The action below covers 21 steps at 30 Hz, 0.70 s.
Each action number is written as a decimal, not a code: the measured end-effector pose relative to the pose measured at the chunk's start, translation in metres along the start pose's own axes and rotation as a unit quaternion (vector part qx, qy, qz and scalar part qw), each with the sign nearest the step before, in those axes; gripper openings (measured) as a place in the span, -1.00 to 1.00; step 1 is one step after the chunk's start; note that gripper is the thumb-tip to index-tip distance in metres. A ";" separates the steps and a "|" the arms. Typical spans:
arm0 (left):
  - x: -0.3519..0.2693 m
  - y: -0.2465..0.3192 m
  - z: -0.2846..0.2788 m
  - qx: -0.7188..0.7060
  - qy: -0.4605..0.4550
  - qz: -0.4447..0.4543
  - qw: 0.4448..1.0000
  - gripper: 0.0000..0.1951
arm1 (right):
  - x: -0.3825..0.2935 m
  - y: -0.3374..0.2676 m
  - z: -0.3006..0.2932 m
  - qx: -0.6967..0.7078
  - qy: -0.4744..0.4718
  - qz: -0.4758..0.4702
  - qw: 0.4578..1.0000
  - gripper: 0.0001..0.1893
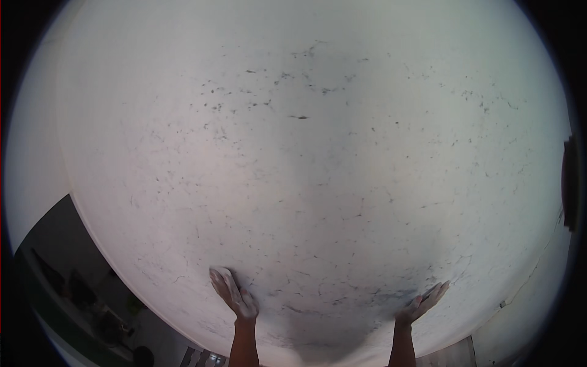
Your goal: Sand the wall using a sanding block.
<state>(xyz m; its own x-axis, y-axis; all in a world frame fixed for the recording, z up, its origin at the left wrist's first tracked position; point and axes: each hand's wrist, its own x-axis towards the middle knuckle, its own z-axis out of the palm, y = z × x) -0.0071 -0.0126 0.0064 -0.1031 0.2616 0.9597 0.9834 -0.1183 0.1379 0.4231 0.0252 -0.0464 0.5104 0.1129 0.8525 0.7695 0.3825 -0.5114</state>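
A broad pale wall [302, 183], scattered with small dark pits, cracks and smudges, fills most of the head view. My left hand [235, 293] is raised against it at the lower left of centre. Pale powder coats its fingers, which lie over a thin, flat, light piece [224, 271]; its material cannot be told. Lower right, my right hand [424, 303] is also raised at the wall, powdery, with its fingers pointing up and to the right. A dark strip shows by its fingers, either a thin piece or shadow. Grey smudges [390, 296] mark the wall between the hands.
At the lower left, an opening beside the wall's edge [98, 247] shows a dim space with several unclear objects [107, 323]. A dark fixture [570, 183] sits at the far right. A long crack [534, 270] runs down near the right corner, past a small hole [503, 304].
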 end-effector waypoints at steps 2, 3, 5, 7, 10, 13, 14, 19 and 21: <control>0.005 -0.003 0.006 -0.039 0.054 -0.021 0.998 -0.40 | 0.000 -0.002 -0.001 0.012 0.005 0.001 1.000 -0.29; -0.004 0.003 0.007 -0.039 0.051 -0.021 0.998 -0.40 | 0.002 -0.002 -0.003 0.003 0.002 -0.004 1.000 -0.29; -0.038 0.024 0.010 -0.005 -0.001 -0.057 0.998 -0.40 | 0.004 -0.003 -0.001 -0.006 0.000 -0.008 1.000 -0.29; -0.068 0.019 0.020 -0.019 0.013 -0.045 0.999 -0.37 | 0.003 -0.004 0.002 -0.016 -0.010 -0.007 1.000 -0.30; -0.062 0.003 0.017 -0.013 -0.003 -0.044 0.999 -0.33 | 0.000 -0.001 0.003 0.007 -0.003 -0.001 1.000 -0.30; -0.021 -0.005 0.012 -0.093 0.055 -0.113 0.988 -0.31 | -0.002 0.001 0.004 0.044 0.016 0.015 0.999 -0.28; -0.018 -0.004 0.014 -0.117 0.082 -0.129 0.981 -0.29 | -0.001 -0.001 0.005 0.046 0.018 0.014 0.999 -0.28; -0.090 0.003 0.018 -0.037 0.011 -0.067 0.997 -0.40 | -0.001 0.000 -0.003 0.004 -0.011 -0.009 1.000 -0.30; -0.099 -0.007 0.021 -0.043 0.014 -0.028 0.999 -0.40 | -0.001 -0.005 -0.003 0.003 -0.013 -0.005 1.000 -0.30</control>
<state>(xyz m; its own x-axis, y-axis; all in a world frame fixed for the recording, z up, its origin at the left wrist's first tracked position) -0.0002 -0.0176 -0.0951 -0.1629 0.2436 0.9561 0.9596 -0.1862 0.2110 0.4197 0.0205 -0.0450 0.4921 0.1318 0.8605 0.7727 0.3891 -0.5015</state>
